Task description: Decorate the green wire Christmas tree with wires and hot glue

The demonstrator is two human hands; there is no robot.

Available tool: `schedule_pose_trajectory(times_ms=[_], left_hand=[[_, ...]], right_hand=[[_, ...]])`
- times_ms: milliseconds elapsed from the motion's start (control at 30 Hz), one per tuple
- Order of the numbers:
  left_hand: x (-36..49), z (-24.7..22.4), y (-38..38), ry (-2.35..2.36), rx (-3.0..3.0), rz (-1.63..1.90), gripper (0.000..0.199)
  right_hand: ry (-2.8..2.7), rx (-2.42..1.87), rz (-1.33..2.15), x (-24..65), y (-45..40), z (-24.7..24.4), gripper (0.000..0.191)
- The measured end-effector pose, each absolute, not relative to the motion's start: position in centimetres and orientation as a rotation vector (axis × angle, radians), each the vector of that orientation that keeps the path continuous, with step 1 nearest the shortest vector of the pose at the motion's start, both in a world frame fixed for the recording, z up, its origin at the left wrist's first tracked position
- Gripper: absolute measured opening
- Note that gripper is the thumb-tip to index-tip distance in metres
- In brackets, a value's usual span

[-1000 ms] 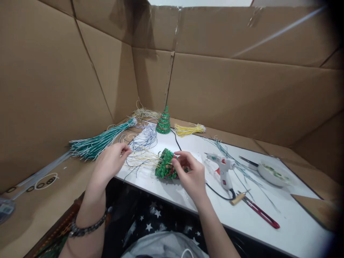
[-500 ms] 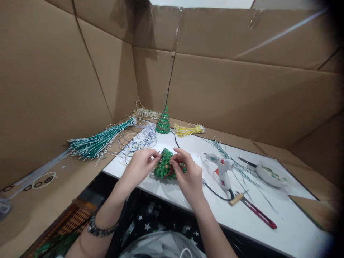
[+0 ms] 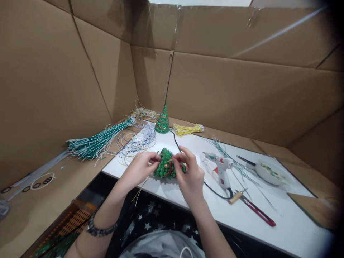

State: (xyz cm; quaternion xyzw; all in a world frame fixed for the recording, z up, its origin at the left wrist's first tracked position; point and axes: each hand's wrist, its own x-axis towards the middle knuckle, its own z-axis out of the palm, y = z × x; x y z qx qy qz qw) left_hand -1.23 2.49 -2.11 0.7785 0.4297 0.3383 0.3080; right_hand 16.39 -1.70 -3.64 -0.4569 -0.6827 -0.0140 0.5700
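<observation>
A green beaded piece with red trim and a gold bead (image 3: 165, 165) lies on its side near the front edge of the white table (image 3: 172, 195). At its left side is my left hand (image 3: 142, 166), thumb and fingers pinched on a thin yellow strand. My right hand (image 3: 188, 168) pinches at its upper right, also on a thin yellowish strand, and covers part of the piece. A yellow and a white strand (image 3: 138, 193) hang over the table edge below my left hand. Upright behind stands a green beaded cone tree (image 3: 162, 122).
Teal strands (image 3: 99, 141), tangled blue-white strands (image 3: 142, 139) and a yellow bundle (image 3: 188, 129) lie around. To the right are a glue gun (image 3: 222, 170) with a cord, a wooden-handled awl (image 3: 235, 197), red-handled tweezers (image 3: 259, 211) and a white bowl (image 3: 270, 173). Cardboard walls surround the table.
My right hand's fingers have closed further at the piece. A yellow and a white strand now hang below my left hand. The view has shifted slightly.
</observation>
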Motion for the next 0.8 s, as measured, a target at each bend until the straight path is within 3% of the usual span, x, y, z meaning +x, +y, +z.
schedule_pose_trajectory(times_ms=[367,500,800], left_hand=[[-1.3,-2.1,2.6,1.003,1.988,0.746,0.016],[-1.3,-2.4,2.6,0.993,1.994,0.755,0.013],[-0.9,-2.2,2.2,1.013,2.012,0.705,0.013]], right_hand=[[-1.844,-0.762,-0.398,17.8,-0.4,-5.0,0.071],[-1.941,-0.67,-0.475,18.5,0.1,-5.3,0.074],[-1.612,-0.99,-0.173,16.5,-1.3,-4.8,0.071]])
